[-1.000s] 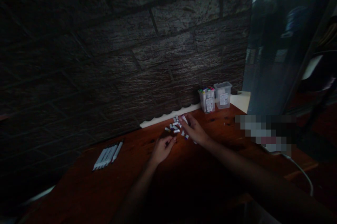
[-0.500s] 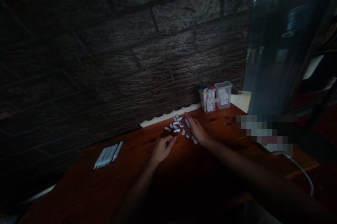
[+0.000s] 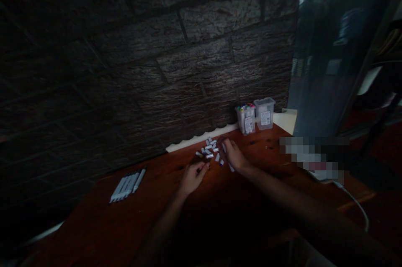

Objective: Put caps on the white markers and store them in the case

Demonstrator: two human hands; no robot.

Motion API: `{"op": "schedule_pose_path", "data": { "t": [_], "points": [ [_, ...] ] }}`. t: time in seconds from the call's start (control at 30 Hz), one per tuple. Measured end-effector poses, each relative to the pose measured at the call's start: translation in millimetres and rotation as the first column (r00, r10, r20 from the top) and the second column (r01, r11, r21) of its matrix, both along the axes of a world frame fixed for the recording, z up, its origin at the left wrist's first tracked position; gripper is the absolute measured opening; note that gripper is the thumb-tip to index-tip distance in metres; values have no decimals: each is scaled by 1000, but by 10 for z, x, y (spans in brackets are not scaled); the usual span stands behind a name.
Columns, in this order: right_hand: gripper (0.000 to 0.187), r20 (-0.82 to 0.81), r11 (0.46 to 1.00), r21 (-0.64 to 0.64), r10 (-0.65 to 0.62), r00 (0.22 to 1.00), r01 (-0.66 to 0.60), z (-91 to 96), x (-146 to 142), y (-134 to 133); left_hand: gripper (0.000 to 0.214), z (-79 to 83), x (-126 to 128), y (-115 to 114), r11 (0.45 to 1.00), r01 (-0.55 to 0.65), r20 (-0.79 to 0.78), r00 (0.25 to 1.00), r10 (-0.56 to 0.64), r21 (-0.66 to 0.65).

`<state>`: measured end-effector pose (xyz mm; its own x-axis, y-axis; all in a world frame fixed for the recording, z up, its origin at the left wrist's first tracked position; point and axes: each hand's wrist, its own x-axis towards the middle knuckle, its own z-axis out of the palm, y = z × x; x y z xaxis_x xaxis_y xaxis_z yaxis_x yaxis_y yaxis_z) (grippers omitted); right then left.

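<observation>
Lying beyond left grip (image 3: 191, 178), beside right grip (image 3: 233, 155), are white pieces (image 3: 209, 156), both holds unclear

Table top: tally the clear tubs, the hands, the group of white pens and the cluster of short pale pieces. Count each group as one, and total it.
Clear tubs: 2, left-side tub and right-side tub
Hands: 2, left hand and right hand
Group of white pens: 1
Cluster of short pale pieces: 1
Total: 6

Marker tub (image 3: 241, 122): wh. label (image 3: 248, 124), txt too sm. to read
Other tub (image 3: 265, 106): sim. tag (image 3: 265, 118), print also illeg.
</observation>
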<state>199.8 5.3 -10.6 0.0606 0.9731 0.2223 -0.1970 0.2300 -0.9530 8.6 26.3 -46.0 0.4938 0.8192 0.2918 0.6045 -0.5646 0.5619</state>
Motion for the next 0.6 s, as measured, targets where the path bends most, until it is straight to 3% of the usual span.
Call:
{"op": "schedule_pose_path", "data": {
  "t": [0.1,0.33,0.6],
  "points": [
    [47,8,999,19,-33,999,33,-36,-18,19,43,0,2,-4,1000,-3,12,1000,3,0],
    [51,124,990,133,36,992,-52,-120,-78,21,41,-5,-9,-1,1000,14,-5,1000,-14,-17],
    [42,140,979,173,83,987,-107,-117,-98,-4,41,-3,-9,4,999,24,-2,1000,-24,-29]
  ]
}}
